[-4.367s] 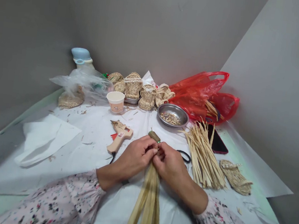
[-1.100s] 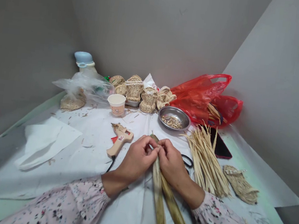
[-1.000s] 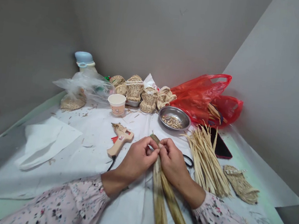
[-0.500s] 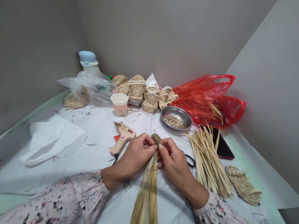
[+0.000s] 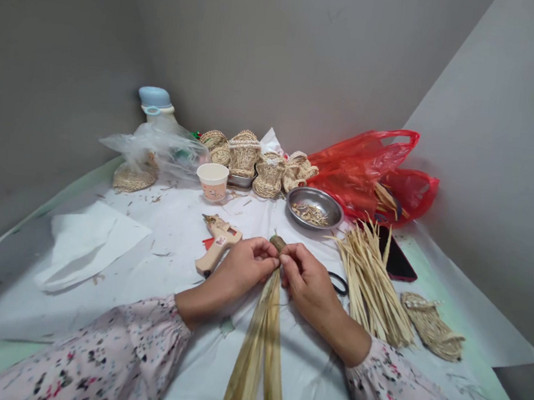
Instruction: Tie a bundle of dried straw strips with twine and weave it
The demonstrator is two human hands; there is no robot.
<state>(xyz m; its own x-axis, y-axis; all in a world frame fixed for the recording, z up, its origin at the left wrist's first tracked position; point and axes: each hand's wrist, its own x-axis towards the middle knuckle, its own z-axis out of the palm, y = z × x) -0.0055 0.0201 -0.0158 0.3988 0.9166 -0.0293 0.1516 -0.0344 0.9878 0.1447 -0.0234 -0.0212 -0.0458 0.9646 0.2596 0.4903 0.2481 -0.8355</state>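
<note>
My left hand and my right hand meet at the middle of the table, fingers pinched around the top of a bundle of long dried leaf strips. A short greenish-brown roll pokes up between the fingertips at the far end of the strips. From there the strips hang toward me in two flat, spreading bands. Left of my left hand lies a beige hot glue gun. Close by my right wrist shows a black scissors handle, its other parts hidden.
Pale straw strips lie at the right, beside a dark phone and a woven straw piece. Behind stand a metal bowl, a paper cup, woven straw pieces and red plastic bags. A white cloth lies left.
Both hands keep their pinch at the roll. The lower ends of the strips have swung slightly left and spread a little; the view has shifted slightly.
</note>
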